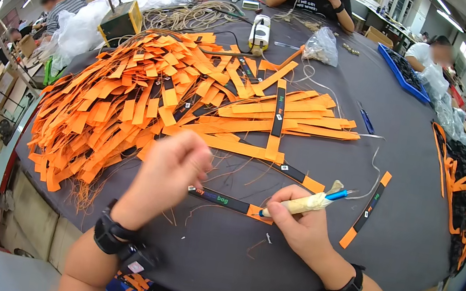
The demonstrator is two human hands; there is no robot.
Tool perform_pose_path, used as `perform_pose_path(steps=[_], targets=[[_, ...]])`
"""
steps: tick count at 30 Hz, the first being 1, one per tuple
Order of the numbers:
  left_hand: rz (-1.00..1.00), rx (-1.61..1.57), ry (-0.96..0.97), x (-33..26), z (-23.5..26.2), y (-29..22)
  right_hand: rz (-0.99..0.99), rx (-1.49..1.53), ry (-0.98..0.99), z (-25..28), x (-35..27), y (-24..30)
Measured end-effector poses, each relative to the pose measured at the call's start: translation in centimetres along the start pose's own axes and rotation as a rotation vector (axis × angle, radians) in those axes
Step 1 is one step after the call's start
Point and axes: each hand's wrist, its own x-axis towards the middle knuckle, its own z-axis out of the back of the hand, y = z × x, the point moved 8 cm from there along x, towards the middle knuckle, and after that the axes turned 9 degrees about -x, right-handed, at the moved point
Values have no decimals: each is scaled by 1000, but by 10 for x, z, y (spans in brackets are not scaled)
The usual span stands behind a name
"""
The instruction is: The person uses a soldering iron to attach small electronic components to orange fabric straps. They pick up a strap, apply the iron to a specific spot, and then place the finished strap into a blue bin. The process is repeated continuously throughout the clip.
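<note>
My right hand grips a pen-shaped tool wrapped in cream tape, with a blue part and a thin cord at its back end. Its tip meets the orange end of a strap that has a black printed middle and lies flat before me. My left hand is raised over the strap's left part, slightly blurred, its fingers curled closed; whatever they pinch is hidden. Another orange and black strap lies to the right. A further strap lies just beyond my right hand.
A big heap of orange straps covers the table's left. Beyond it are a white power box, coiled cord and a clear bag. A blue pen-like tool, a blue tray and black-orange webbing lie right. Other people sit around.
</note>
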Motion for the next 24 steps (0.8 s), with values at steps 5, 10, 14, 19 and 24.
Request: perform_pose_path(steps=[5,10,14,19,24], targets=[[-392,685,-202,-5,47,-44,-30,54,-50,7,-2,-2],[-262,979,278,-31,23,-12,-131,68,-50,20,-3,-2],[-216,1009,320,-32,11,-5,-61,75,-145,37,-1,6],[-129,835,317,-24,12,-4,14,104,-222,57,-5,33],[-208,488,3,-44,-6,-43,194,75,-323,82,-21,81]])
